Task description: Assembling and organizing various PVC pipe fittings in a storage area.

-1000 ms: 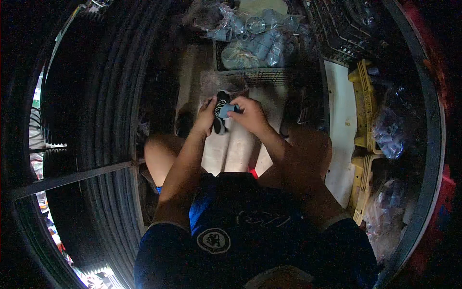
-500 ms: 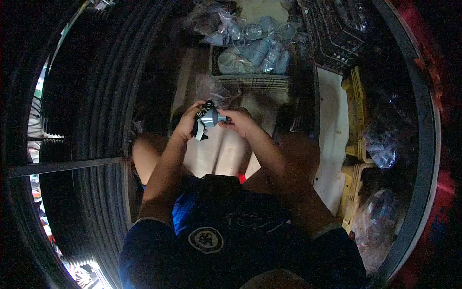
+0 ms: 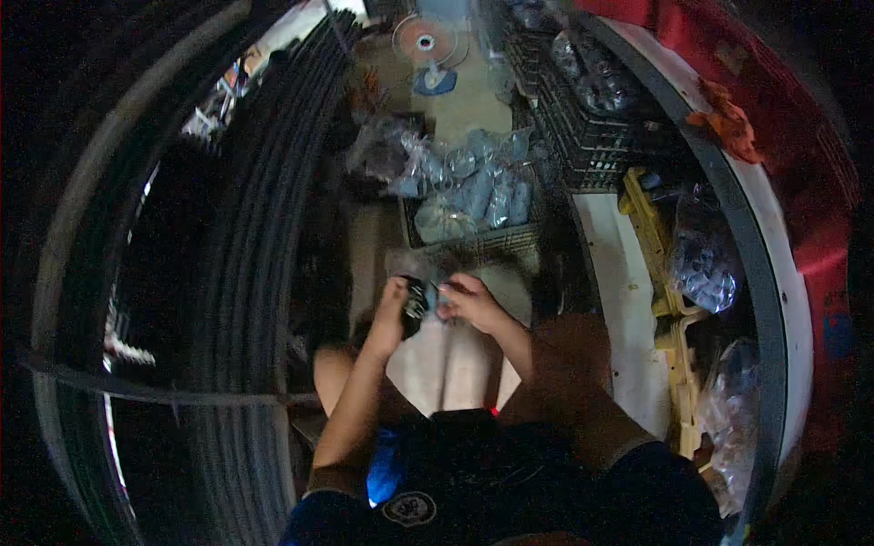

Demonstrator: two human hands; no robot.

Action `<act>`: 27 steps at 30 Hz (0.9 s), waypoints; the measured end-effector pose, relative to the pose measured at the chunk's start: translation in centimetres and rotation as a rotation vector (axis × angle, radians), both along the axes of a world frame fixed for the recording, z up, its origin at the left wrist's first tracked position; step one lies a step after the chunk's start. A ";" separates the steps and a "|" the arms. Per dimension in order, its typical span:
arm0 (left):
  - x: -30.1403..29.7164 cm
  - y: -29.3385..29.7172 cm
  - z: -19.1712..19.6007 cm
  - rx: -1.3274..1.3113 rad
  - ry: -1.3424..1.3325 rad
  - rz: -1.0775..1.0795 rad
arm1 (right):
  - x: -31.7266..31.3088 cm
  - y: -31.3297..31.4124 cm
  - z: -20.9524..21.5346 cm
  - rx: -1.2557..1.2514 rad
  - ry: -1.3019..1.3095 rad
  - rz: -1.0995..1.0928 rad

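Between my knees, my left hand (image 3: 391, 314) is closed round a black band with white markings (image 3: 414, 298). A small grey-blue part (image 3: 433, 298) shows faintly beside the band, between the two hands. My right hand (image 3: 472, 302) has its fingers bent against that grey-blue part; motion smears the fingertips. Whether the band and the grey-blue part are joined cannot be made out here. Just beyond the hands lies some thin clear plastic (image 3: 411, 263).
Ahead stands a dark crate (image 3: 496, 244) piled with bagged grey-blue pieces (image 3: 482, 196). Farther off is a fan (image 3: 425, 42). Stacked black crates (image 3: 601, 136) and yellow crates (image 3: 648, 227) line the right. Long dark ribbed material (image 3: 246, 237) runs along the left.
The view has tipped up, bringing the fan into sight, and the hands appear lower in it. The grey-blue part, plainly seen before, is now mostly blurred or covered between the hands.
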State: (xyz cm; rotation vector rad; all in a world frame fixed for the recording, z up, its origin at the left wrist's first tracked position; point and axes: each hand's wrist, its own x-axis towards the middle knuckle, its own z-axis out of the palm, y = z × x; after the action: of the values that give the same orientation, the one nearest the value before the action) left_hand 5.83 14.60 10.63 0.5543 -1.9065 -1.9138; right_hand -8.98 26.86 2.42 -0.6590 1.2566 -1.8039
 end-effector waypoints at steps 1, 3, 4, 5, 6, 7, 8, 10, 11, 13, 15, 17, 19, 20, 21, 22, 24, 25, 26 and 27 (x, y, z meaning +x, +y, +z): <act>0.1 -0.6 0.6 -0.190 -0.095 -0.097 | 0.2 0.1 0.8 0.060 -0.239 0.042; -0.5 -0.9 1.6 -0.631 -0.134 -0.224 | 0.3 0.8 -0.5 0.153 -0.379 0.030; -1.4 -0.2 1.9 -0.882 -0.068 -0.255 | 0.0 0.8 -2.9 0.187 -0.285 -0.031; -2.0 -1.1 -0.2 -0.847 -0.002 -0.280 | -0.5 0.5 -3.9 0.252 -0.340 0.060; -2.6 -0.4 -0.1 -0.709 -0.082 -0.342 | -1.4 1.1 -5.2 0.320 -0.403 0.131; -2.9 -0.4 -2.1 -0.566 -0.100 -0.338 | -1.3 1.2 -6.3 0.323 -0.388 0.058; -3.1 -0.7 -4.4 -0.516 -0.036 -0.296 | -1.0 0.6 -7.1 0.328 -0.374 -0.013; -2.7 -1.8 -7.2 -0.323 -0.161 -0.118 | 0.5 0.7 -1.9 0.350 -0.241 -0.028; -3.4 -2.1 -7.3 -0.217 -0.102 -0.112 | 0.2 1.5 0.4 0.419 -0.108 -0.069; -4.4 -2.2 -6.3 -0.108 -0.058 -0.140 | -0.5 0.6 -1.4 0.261 -0.061 -0.197; -4.9 -2.9 -5.2 0.030 -0.110 -0.085 | -1.1 0.4 -2.9 0.085 0.087 -0.267; -5.4 -4.1 -5.9 0.070 -0.104 -0.052 | -1.5 -0.6 -4.0 -0.053 0.292 -0.268; -5.5 -3.2 -3.5 0.117 -0.176 0.006 | -1.3 -0.8 -4.8 -0.189 0.498 -0.259; -5.5 -3.6 -4.2 0.118 -0.180 0.006 | -1.1 -0.4 -5.1 -0.039 0.397 -0.214; -5.5 -4.2 -5.4 -0.043 -0.144 -0.111 | -0.9 -0.1 -5.4 0.110 0.294 -0.165; -5.0 -5.2 -6.2 -0.210 -0.100 -0.205 | -0.5 -0.2 -4.6 0.101 0.302 -0.141; -4.7 -6.1 -6.3 -0.287 -0.068 -0.270 | -0.2 0.3 -3.5 0.109 -0.099 0.150; -4.9 -5.4 -5.2 -0.267 -0.078 -0.335 | -0.6 0.4 -4.8 0.109 -0.104 0.138; -4.7 -4.9 -4.3 -0.248 -0.090 -0.389 | -0.8 -0.1 -7.3 0.132 -0.373 0.190; -4.5 -4.8 -4.0 -0.245 -0.093 -0.382 | -0.8 -0.5 -8.8 0.157 -0.640 0.248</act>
State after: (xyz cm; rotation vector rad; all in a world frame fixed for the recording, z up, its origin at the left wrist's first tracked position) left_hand 1.37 9.80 6.65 0.2184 -2.4050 -1.8508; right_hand -9.76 26.32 -6.34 -0.1137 0.8252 -1.5144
